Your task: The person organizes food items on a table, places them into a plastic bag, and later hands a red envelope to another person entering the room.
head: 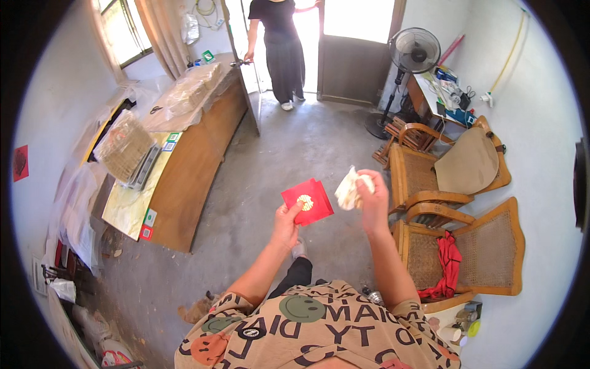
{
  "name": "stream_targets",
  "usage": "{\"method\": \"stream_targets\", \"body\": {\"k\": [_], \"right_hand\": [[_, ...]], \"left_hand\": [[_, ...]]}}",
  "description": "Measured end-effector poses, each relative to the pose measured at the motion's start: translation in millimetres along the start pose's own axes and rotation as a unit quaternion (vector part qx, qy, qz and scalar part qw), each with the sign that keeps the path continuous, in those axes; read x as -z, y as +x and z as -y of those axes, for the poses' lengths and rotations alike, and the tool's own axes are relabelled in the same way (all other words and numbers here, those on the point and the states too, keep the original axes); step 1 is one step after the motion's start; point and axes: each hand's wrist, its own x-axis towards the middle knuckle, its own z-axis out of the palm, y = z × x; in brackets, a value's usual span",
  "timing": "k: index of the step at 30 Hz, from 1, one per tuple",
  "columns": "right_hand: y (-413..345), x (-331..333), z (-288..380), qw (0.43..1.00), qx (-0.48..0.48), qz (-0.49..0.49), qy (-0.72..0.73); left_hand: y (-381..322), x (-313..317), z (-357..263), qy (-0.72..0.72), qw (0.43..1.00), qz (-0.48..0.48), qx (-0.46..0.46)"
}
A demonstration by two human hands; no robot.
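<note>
Between the thumb and fingers of my left hand [286, 227] is a red paper envelope [318, 203] with a round gold emblem. A second red edge shows behind it, so there may be more than one. My right hand [375, 203] grips a crumpled whitish cloth or tissue [348, 190], held just right of the envelope and apart from it. Both hands are raised in front of my chest over the concrete floor [258, 170].
A person [283, 50] stands in the doorway by an open door [246, 83]. At left is a wooden counter [198, 184] with a wrapped stack [125, 150] on a scale. Cane armchairs [488, 249] and a pedestal fan [417, 54] stand right. A furry animal [196, 310] is near my feet.
</note>
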Motion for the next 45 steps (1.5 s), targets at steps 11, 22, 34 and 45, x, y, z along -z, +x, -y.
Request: {"method": "stream_targets", "body": {"k": [11,22,34,45], "right_hand": [[150.9,-7.9,-66.9,0.984,0.051,0.064,-0.161],[277.5,-39.2,-72.6,0.949,0.154,-0.072,-0.265],[398.1,-103.5,-138.2,0.895,0.313,0.087,-0.305],[559.7,-82.0,-114.9,0.902,0.350,0.126,-0.218]], "left_hand": [[159.5,-37.3,-7.3,-0.023,0.990,0.135,0.033],[301.3,-32.1,-40.6,0.045,0.998,0.050,0.002],[400.9,-42.5,-30.0,0.355,0.911,-0.067,-0.201],[530.3,-93.2,-31.7,0.353,0.908,-0.107,-0.199]]}}
